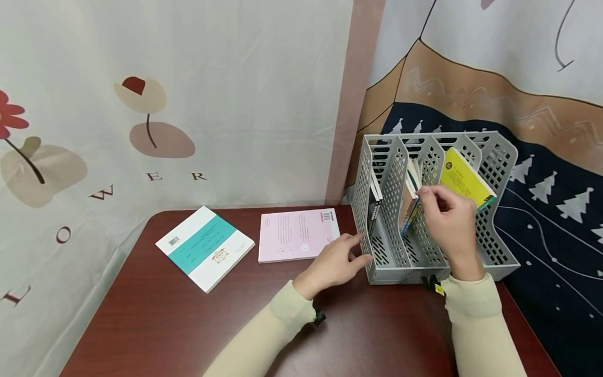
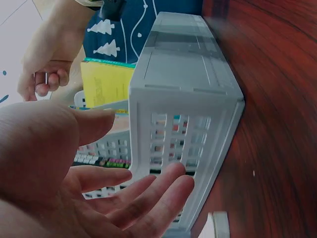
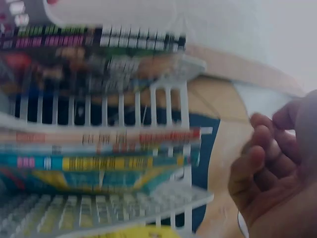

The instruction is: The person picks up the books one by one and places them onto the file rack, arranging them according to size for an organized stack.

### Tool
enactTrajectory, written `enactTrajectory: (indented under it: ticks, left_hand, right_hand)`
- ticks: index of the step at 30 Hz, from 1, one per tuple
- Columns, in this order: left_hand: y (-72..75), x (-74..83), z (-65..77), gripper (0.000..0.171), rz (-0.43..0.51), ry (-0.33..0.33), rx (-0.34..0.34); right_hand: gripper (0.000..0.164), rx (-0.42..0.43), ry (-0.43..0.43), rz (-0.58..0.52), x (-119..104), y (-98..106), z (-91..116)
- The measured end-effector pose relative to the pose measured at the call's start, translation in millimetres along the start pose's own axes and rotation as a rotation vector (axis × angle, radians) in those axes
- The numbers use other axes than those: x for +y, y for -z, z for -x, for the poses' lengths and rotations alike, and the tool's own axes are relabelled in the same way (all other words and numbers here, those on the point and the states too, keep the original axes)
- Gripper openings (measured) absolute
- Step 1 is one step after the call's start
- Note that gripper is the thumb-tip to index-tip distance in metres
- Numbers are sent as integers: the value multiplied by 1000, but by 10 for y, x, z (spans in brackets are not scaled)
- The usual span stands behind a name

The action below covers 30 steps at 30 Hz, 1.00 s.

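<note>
A grey plastic file rack (image 1: 405, 275) with perforated dividers stands on the table. My left hand (image 1: 335, 263) is at its left front corner with fingers spread, fingertips at the perforated side wall (image 2: 168, 139). My right hand (image 1: 449, 222) is raised over the rack's front with fingers loosely curled; nothing shows in its grasp (image 3: 272, 163). Dark-spined books (image 1: 374, 204) stand in the leftmost compartment. Several thin books (image 3: 99, 161) stand in the second. A yellow book (image 1: 464, 175) leans in the third, partly behind my right hand in the head view.
Left of the rack a pink book (image 1: 297, 235) lies flat on the dark red table (image 1: 377, 335). Farther left lies a white and teal book (image 1: 207, 248). A printed curtain (image 1: 259, 104) hangs behind the table, and a dark tree-patterned cloth (image 1: 556, 230) hangs on the right.
</note>
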State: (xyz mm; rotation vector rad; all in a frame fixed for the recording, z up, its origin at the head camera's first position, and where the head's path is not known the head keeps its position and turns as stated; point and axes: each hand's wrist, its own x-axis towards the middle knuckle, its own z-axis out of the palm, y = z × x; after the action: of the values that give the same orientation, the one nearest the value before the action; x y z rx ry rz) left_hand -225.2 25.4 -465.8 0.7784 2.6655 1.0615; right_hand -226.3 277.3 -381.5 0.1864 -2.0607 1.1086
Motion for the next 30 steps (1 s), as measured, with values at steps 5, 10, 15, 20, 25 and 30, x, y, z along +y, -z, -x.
enactTrajectory:
  ticks: [5,10,15,20,25,30]
  left_hand:
    - [137,-122,76,59,6,-8,48]
    - [305,-295,191,50,10,2,104]
    - [474,-510,313,44,12,54,156]
    - [641,-713,383,44,-33,136,205]
    - [805,-911,415,45,-90,217,249]
    - [939,-1105,403,51,-123,304,262]
  right_hand:
    - [20,-164,25,-63,-120,-138,84]
    - [16,-367,42,-91,-352,-424,295]
    - [14,-563,142,-69,-570,-810,569]
    - [17,-594,103,30,-643,-1100,788]
    - [18,-529,-36,117,-701,-1309,842]
    - [30,-588,-141,203,-666,-1542,865]
